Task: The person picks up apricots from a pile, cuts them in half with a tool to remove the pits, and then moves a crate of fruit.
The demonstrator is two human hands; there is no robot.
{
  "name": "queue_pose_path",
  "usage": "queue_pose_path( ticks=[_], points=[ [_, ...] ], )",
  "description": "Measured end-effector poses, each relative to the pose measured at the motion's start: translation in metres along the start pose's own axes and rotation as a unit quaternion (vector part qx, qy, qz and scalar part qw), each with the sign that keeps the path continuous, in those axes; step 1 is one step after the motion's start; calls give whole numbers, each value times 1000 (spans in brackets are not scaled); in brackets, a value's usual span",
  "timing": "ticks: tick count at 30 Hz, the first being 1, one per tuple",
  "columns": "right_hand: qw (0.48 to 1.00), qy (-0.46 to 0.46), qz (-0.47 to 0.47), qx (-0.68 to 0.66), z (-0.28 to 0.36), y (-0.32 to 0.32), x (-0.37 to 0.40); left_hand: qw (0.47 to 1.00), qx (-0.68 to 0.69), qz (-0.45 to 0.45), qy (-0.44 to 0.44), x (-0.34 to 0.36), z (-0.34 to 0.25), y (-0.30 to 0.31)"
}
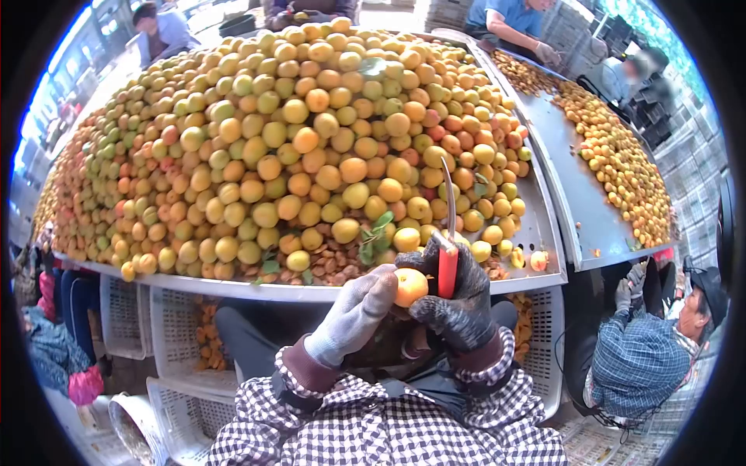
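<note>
My left hand (353, 314), in a light grey glove, is closed on an orange-yellow apricot (410, 288) in front of my chest. In a dark, stained glove, my right hand (468, 299) grips a knife (447, 272) with a red handle and a thin curved blade. The blade points up and away from me, clear of the fruit. Fingers of the right hand lie against the apricot's right side. Just beyond both hands rises a large heap of apricots (311, 155) on a metal-edged table (342, 293).
Pits and green leaves (376, 239) lie near the table's front edge. Plastic crates (175, 326) stand below it, and a white bucket (138, 423) is at lower left. A second table (579, 202) on the right holds cut fruit. Several people work around, one seated at right (641, 357).
</note>
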State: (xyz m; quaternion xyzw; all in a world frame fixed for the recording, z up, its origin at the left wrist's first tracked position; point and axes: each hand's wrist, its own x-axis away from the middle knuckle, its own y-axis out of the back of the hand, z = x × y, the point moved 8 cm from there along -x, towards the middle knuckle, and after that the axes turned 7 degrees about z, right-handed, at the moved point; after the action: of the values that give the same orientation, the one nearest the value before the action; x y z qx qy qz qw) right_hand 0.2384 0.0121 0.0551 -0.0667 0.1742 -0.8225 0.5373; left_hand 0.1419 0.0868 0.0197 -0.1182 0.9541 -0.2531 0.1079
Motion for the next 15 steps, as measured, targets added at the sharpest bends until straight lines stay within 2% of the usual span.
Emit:
queue_pose_path(
  ticks=[1, 2, 4, 5, 7, 8, 9, 11, 12, 13, 15],
  points=[
    [1000, 11, 2, -5, -4, -8, 5, 996, -61, -26, 63, 6, -13, -6],
    [1000, 11, 9, -11, -8, -11, 9, 995, -67, -34, 62, 14, -15, -7],
    [974, 54, 7, 221, -7, -14, 20, 977, -194, -92, -1, 32, -30, -4],
    [975, 54, 12, 216, -9, -19, 26, 973, -175, -151, -8, 41, -33, -2],
    [971, 13, -39, 234, -10, -22, 41, 983, -39, -177, 16, 56, -28, 4],
    [986, -4, 0, 169, -7, -32, 47, 989, 1, -151, 4, 62, -31, 7],
    [986, -4, 4, 167, -4, -37, 52, 984, -40, -172, -27, 66, -36, 8],
    [993, -98, 67, -24, -21, -53, 64, 986, 0, -163, -29, 73, -36, 9],
    [983, -129, 114, -59, -30, -60, 72, 987, -42, -151, -26, 76, -32, 12],
    [982, -144, 120, -6, -34, -63, 76, 987, -41, -153, -26, 79, -27, 12],
    [984, -135, 96, 67, -35, -66, 76, 972, 38, -232, -21, 90, -11, 22]
  ],
)
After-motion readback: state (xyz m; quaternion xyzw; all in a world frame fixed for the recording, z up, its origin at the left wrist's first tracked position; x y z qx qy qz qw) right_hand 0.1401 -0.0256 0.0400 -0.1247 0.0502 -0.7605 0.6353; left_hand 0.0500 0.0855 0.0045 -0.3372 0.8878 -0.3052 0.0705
